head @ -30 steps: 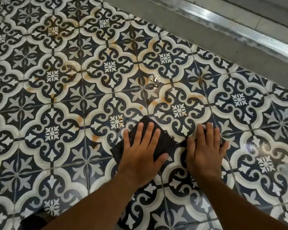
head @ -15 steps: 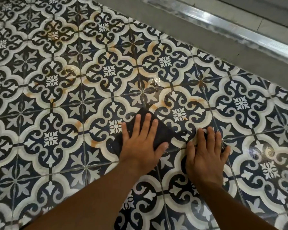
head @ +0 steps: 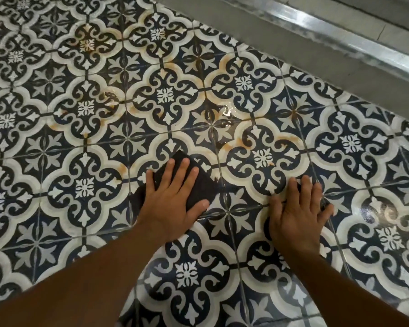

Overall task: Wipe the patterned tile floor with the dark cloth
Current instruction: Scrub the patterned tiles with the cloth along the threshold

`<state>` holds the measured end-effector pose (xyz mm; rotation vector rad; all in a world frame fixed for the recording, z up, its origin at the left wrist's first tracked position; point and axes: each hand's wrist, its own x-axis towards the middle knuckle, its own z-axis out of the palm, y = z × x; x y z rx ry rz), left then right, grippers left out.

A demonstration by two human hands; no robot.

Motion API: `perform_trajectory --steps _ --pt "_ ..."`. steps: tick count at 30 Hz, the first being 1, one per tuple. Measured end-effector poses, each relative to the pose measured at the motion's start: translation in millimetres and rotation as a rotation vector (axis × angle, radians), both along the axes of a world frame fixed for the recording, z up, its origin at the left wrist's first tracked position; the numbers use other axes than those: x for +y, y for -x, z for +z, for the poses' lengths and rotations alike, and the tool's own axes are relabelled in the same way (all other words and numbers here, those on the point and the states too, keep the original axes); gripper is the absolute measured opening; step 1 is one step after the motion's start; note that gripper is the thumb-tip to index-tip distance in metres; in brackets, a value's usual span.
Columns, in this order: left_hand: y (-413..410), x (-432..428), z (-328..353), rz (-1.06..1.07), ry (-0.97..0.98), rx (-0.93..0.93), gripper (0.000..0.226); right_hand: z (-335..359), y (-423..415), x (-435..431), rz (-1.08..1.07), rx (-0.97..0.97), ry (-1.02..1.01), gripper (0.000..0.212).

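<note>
A dark cloth [head: 204, 185] lies flat on the patterned tile floor [head: 85, 142], which is navy and white with orange-brown stains. My left hand [head: 172, 199] presses palm-down on the cloth with its fingers spread, covering most of it. A corner of the cloth sticks out beyond my fingertips. My right hand [head: 298, 208] rests flat on the bare tiles to the right of the cloth, fingers apart and holding nothing. Wet, glossy patches show on the tiles ahead of the cloth [head: 224, 114].
A plain grey concrete strip [head: 269, 38] borders the tiles at the top right, with a shiny metal rail [head: 340, 36] beyond it. Orange stains [head: 286, 139] ring several tile motifs ahead of my hands. A wet sheen lies on tiles at the right [head: 383, 208].
My left hand has slid the cloth forward and slightly left across the tiles. My right hand has stayed planted on the floor.
</note>
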<state>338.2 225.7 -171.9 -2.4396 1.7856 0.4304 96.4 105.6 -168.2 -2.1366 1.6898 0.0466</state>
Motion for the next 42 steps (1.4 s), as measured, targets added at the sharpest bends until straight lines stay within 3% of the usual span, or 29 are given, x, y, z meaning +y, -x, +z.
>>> perform_trajectory --steps 4,8,14,21,28,36,42 --pt "23.5 -2.0 -0.6 0.131 0.043 0.009 0.076 1.8 -21.2 3.4 -0.047 -0.092 0.002 0.073" --pt "19.9 32.9 -2.0 -0.006 0.038 0.019 0.078 2.2 -38.0 10.2 0.034 -0.119 0.031 0.072" --pt "-54.8 52.3 -1.1 -0.091 -0.013 -0.037 0.08 2.4 -24.1 2.9 -0.005 -0.154 0.084 0.07" --pt "-48.5 15.4 0.9 0.164 0.056 0.004 0.082 -0.5 -18.1 -27.6 -0.024 -0.051 0.119 0.078" --pt "-80.7 65.5 -0.8 0.018 -0.025 -0.041 0.082 -10.7 -22.0 -34.4 -0.05 0.025 0.141 0.082" --pt "-75.2 13.2 -2.5 0.221 0.057 -0.032 0.086 -10.3 -23.8 -32.8 -0.026 0.057 0.148 0.093" --pt "-68.5 24.4 -3.3 0.053 0.066 -0.014 0.084 -10.1 -22.5 -33.1 -0.022 0.054 0.142 0.095"
